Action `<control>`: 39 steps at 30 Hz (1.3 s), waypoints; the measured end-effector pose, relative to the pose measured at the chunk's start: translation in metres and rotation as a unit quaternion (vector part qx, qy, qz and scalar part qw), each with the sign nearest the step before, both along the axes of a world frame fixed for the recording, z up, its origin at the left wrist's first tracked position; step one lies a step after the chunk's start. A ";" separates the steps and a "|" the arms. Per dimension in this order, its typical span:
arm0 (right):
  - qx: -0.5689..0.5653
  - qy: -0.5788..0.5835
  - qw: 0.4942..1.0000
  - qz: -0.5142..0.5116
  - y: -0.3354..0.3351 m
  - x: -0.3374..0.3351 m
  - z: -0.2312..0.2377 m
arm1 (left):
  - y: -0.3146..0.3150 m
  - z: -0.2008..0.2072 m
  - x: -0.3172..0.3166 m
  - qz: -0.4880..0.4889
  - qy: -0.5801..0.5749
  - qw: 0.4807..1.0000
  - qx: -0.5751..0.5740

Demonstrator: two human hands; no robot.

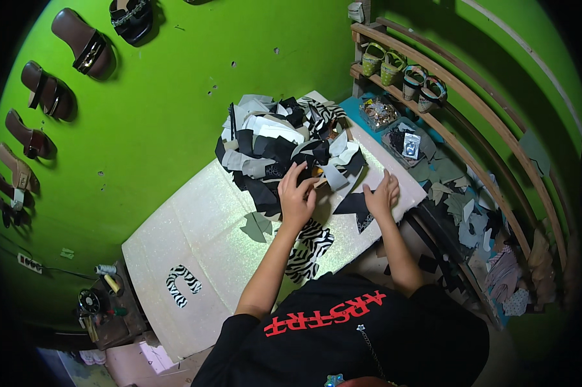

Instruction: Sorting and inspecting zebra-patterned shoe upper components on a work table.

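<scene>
Scrap heap blocks far side of table, green wall just behind. Low pass OK over left half, flat zebra-print piece lying there. Wooden rack bounds right side.

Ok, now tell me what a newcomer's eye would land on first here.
Probably the vivid green wall, with sandals hung along it at the picture's left. Next would come the big heap of black, white and grey scraps toward the far side of the pale table, the left hand at its near edge. A curved zebra-striped piece also stands out, lying apart toward the table's left end.
</scene>
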State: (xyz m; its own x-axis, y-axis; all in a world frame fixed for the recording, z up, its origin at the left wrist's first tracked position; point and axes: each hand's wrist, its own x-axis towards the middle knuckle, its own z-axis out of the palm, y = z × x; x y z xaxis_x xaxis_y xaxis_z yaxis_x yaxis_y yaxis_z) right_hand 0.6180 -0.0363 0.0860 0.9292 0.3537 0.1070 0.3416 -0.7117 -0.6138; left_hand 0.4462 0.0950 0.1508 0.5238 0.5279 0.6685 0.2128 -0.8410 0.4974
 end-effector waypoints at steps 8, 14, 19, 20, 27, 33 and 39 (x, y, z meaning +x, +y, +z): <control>0.181 -0.143 0.953 0.196 0.126 0.069 0.056 | 0.011 -0.002 0.009 -0.014 0.118 0.993 -0.009; 0.067 -0.053 0.958 0.275 0.203 0.093 0.063 | 0.019 -0.006 0.001 -0.020 0.125 0.991 -0.041; -0.006 -0.031 0.955 0.296 0.224 0.105 0.058 | 0.022 -0.006 -0.001 -0.015 0.104 0.993 -0.046; 0.031 -0.019 0.944 0.328 0.225 0.110 0.056 | 0.022 -0.006 -0.001 -0.014 0.097 0.994 -0.047; 0.186 0.000 0.901 0.391 0.210 0.101 0.070 | 0.024 -0.011 0.000 0.029 0.089 0.994 -0.046; 0.135 0.074 0.910 0.384 0.187 0.101 0.085 | 0.015 -0.013 0.004 0.010 0.111 0.993 -0.040; 0.247 0.066 0.898 0.358 0.147 0.110 0.091 | 0.010 -0.017 0.001 0.047 0.122 0.990 -0.046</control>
